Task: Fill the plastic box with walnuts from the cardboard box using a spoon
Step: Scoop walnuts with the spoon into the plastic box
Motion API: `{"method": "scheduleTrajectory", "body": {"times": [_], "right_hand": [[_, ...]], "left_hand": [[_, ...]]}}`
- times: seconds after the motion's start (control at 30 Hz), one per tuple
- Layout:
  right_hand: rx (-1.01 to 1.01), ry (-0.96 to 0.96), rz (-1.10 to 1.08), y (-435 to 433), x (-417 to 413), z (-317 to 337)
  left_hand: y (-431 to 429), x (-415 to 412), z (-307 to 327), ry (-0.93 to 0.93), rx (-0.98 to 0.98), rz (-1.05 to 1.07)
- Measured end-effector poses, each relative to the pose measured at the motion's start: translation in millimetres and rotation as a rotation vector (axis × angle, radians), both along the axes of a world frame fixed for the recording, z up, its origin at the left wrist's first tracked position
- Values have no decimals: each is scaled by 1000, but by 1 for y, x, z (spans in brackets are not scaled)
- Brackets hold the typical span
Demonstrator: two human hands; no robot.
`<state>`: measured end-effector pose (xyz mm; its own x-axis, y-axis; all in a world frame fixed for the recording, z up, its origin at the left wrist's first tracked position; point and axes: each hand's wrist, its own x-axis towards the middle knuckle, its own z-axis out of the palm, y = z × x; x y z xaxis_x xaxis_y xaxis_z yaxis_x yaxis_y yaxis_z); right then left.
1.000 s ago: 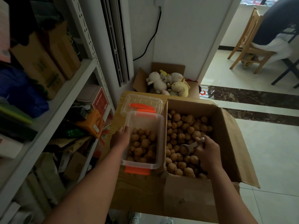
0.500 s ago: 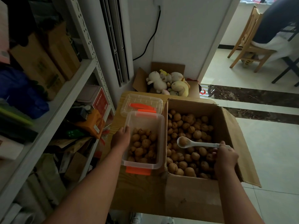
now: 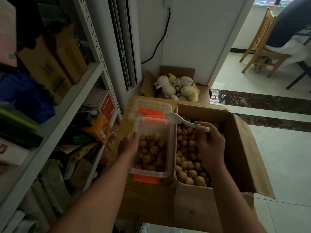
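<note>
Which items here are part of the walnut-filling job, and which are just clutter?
In use: plastic box, walnuts, cardboard box, spoon in right hand, left hand gripping the plastic box.
Lying about: clear lid, plush toys, shelf, wooden chair.

Wood-grain tabletop (image 3: pixel 124 120): plastic box (image 3: pixel 148 174), clear lid (image 3: pixel 149 105) behind it; cardboard box (image 3: pixel 244 157) alongside.

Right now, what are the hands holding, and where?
The right hand grips the white spoon near the end of its handle. The left hand holds the plastic box by its left rim.
</note>
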<state>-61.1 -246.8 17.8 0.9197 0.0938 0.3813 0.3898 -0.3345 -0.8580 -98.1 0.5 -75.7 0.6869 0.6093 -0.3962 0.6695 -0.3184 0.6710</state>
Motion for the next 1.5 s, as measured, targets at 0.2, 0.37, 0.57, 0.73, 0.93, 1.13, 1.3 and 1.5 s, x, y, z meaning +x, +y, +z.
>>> {"method": "scheduleTrajectory", "body": {"times": [0.2, 0.37, 0.57, 0.73, 0.93, 1.13, 1.3, 1.5], "right_hand": [[-88, -181, -117, -10, 1, -5], [-309, -85, -294, -46, 7, -27], [-286, 114, -443, -64, 0, -49], [-101, 292, -557, -59, -5, -58], [148, 536, -692, -66, -7, -76], [324, 576, -729, -68, -10, -74], [432, 488, -614, -57, -7, -44], [528, 355, -415, -30, -3, -8]], "left_hand": [[-1, 0, 1, 2, 1, 12], [-1, 0, 0, -8, -2, 13], [-2, 1, 1, 9, 4, 14], [-1, 1, 0, 9, 2, 15], [-3, 0, 2, -1, 5, 24], [-3, -1, 2, -3, 11, 9], [-3, -1, 3, 7, 25, 5], [-3, -1, 3, -7, 19, -2]]}}
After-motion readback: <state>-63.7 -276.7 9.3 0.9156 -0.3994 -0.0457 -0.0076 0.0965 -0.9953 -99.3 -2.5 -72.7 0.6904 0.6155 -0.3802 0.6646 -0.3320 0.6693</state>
